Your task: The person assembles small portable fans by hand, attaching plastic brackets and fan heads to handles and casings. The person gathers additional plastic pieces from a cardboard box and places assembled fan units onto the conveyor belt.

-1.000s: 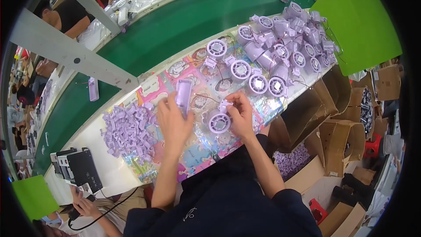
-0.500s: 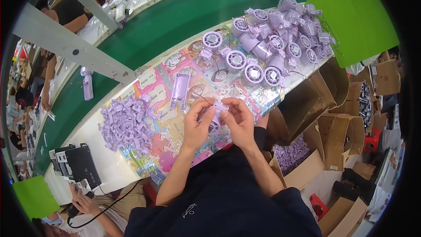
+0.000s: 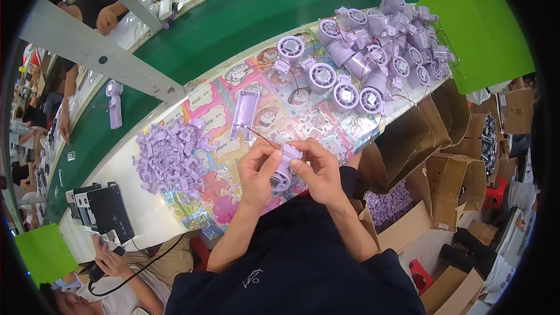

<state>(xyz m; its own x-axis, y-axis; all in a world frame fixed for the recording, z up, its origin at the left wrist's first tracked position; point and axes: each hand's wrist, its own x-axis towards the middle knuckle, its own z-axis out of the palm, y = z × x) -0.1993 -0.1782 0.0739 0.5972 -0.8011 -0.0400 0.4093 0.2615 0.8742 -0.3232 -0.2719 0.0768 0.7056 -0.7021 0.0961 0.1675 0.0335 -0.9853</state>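
Observation:
Between both hands, over the near edge of the table, is a lilac plastic fan housing (image 3: 282, 176) with a round end low and a small block on top. A thin reddish wire runs from it to the upper left. My left hand (image 3: 258, 170) grips its left side, thumb against the block. My right hand (image 3: 318, 170) pinches the block from the right with thumb and fingers. An open lilac trough-shaped casing (image 3: 245, 114) lies beyond my left hand. At the left is a heap of small lilac plastic parts (image 3: 172, 156). More lilac fan housings with wires (image 3: 373, 52) are piled at the far right.
A colourful cartoon-printed sheet (image 3: 224, 184) covers the table. Behind runs a green conveyor belt (image 3: 233, 20), with a metal post (image 3: 105, 52) at the left. A black device (image 3: 111, 213) stands at the near left, beside a seated co-worker. Cardboard boxes (image 3: 402, 227) stand at the right.
My hands have lowered slightly and the held housing has tilted, showing more of its round end and wire. The whole view has shifted a little; a co-worker's hand appears at the upper left.

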